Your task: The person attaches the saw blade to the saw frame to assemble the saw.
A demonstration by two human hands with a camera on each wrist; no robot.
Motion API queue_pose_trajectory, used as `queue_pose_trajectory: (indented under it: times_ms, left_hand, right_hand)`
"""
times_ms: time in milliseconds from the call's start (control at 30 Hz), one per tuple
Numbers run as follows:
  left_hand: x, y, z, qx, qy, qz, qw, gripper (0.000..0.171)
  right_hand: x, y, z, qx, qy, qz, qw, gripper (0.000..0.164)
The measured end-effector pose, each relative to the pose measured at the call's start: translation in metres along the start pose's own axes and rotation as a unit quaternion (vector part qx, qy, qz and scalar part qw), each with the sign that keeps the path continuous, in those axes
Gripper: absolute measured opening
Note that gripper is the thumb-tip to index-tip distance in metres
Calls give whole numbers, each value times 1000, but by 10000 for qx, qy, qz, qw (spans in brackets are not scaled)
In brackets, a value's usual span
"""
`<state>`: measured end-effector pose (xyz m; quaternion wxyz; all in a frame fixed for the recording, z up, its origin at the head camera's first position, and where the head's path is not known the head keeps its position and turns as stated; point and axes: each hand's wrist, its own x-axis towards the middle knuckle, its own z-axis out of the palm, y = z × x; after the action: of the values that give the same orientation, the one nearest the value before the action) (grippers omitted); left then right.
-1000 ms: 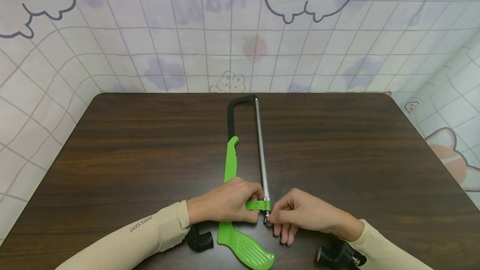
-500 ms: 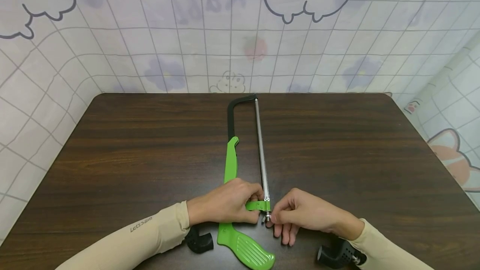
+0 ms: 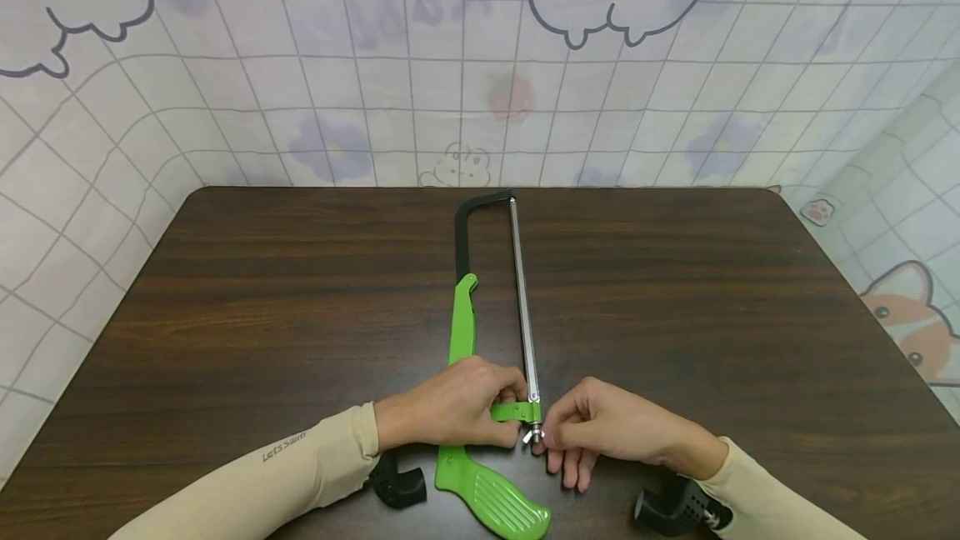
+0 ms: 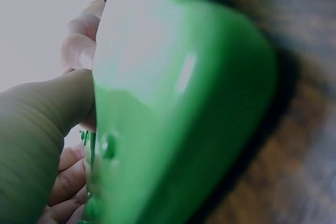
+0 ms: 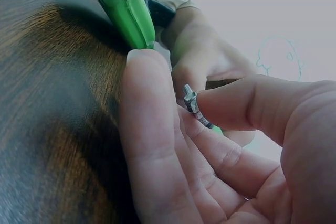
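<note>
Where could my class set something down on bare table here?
Bare tabletop lies left of the green saw frame, beyond the left sleeve, and right of the blade, beyond the right sleeve. A narrower bare strip runs between frame and blade. It is crowded at the wing nut, between left grip and right grip.

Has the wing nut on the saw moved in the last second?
Yes. The wing nut has turned against the still green bracket: a wing now juts left in the head view. Turning direction cannot be told.
</note>
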<state>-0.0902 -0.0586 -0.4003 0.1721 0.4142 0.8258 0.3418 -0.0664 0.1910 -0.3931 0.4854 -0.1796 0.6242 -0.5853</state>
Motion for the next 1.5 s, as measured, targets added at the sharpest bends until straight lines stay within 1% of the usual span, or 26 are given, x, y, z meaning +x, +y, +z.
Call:
queue_pose_trajectory:
  times_ms: [300,833,1367,1500]
  left_hand:
    - [-1,-2,2,52,144,25,9999,22]
    - [-1,-2,6,169,290,79,9994,24]
    - [-2,-2,6,77,382,86,9992,23]
    - [-2,-2,7,42,415,95,9991,22]
  right_hand:
    - [1,2,-1,205,-97,-29,9997,30]
    - [0,3,-2,210,-105,-15,9997,31]
    - [0,3,-3,436,-229,-43,9988,37]
    - [0,3,-3,382,-242,-41,9990,38]
